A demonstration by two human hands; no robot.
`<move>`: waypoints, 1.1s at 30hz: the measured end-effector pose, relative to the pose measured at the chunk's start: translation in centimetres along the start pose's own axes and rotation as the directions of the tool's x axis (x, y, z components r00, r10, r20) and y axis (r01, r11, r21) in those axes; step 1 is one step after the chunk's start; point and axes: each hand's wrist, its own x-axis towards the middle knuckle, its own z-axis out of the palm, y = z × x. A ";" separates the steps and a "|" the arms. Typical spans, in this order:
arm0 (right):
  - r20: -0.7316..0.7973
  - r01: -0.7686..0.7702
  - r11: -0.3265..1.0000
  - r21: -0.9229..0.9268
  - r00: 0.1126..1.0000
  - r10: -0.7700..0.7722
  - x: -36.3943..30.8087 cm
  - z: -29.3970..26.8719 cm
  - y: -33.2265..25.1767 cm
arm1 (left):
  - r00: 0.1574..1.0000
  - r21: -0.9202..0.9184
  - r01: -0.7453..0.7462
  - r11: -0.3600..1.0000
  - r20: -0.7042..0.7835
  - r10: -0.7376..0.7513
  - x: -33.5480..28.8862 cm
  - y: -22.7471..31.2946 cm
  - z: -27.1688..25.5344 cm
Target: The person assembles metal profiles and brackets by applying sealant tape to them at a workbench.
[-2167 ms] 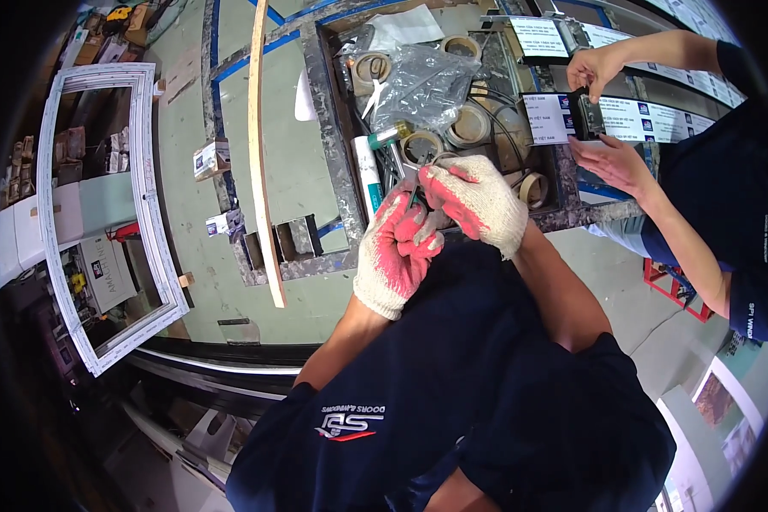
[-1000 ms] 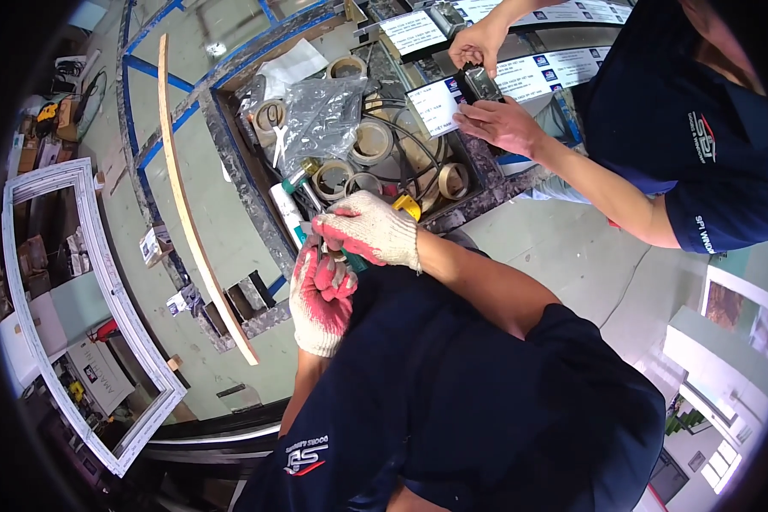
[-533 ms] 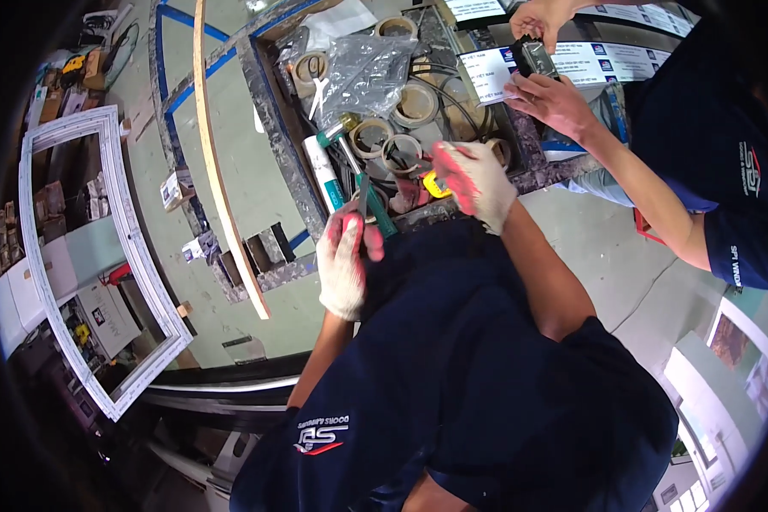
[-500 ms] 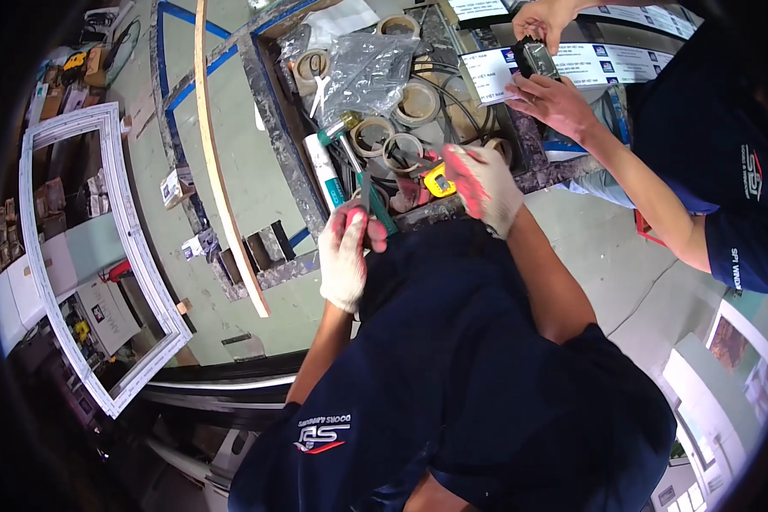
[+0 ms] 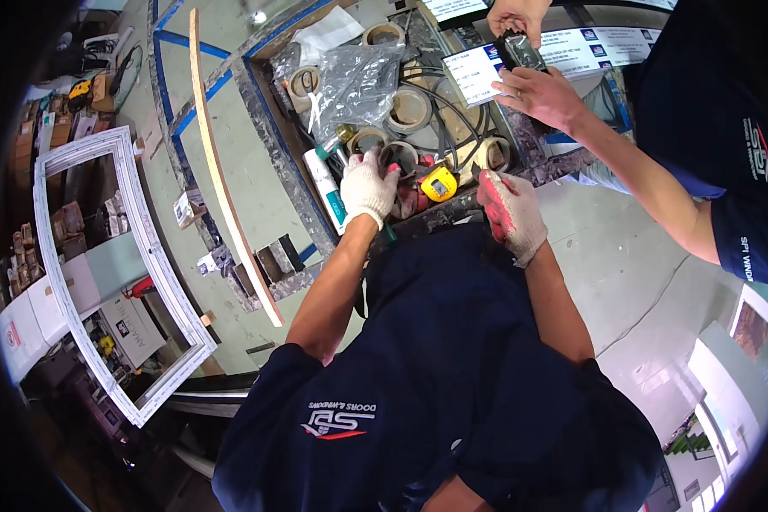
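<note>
R grip [image 5: 512, 213] half-curled, L [image 5: 370, 186] nr hammer [image 5: 329, 148]

One left hand [image 5: 369, 189] and one right hand [image 5: 514, 215], both gloved, and a co-worker's two bare hands [image 5: 542, 96] are shown. Smaller items number one yellow tape measure [image 5: 439, 183], one pair of scissors [image 5: 314, 111], one white tube [image 5: 322, 183] and at least six ring-shaped rolls [image 5: 484, 154]. Larger items comprise one wooden strip [image 5: 195, 38] and one white rectangular frame [image 5: 171, 378].

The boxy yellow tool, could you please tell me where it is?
In the head view, the boxy yellow tool sits right of centre, at the near edge of the box, between the left hand and the right hand.
</note>
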 end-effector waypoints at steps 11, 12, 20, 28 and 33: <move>0.070 -0.016 0.988 -0.153 0.997 0.027 -0.5 -0.3 -1.2 | 0.886 0.187 -0.018 0.982 0.459 -0.071 7.3 9.5 4.7; 0.081 0.029 0.985 -0.169 0.997 -0.016 -0.7 -0.2 -1.3 | 0.866 0.199 0.001 0.980 0.489 -0.100 7.8 10.2 5.0; 0.077 0.126 0.962 -0.241 0.991 -0.111 0.3 -1.4 0.1 | 0.768 0.228 0.036 0.973 0.617 -0.173 9.6 11.5 4.8; 0.055 0.107 0.963 -0.246 0.994 -0.097 0.4 -0.1 0.3 | 0.918 -0.402 0.067 0.913 0.383 0.101 6.6 4.4 1.0; 0.130 0.094 0.946 -0.311 0.990 -0.056 0.5 1.6 0.1 | 0.852 -0.858 0.428 0.284 0.488 0.192 2.1 0.5 -1.9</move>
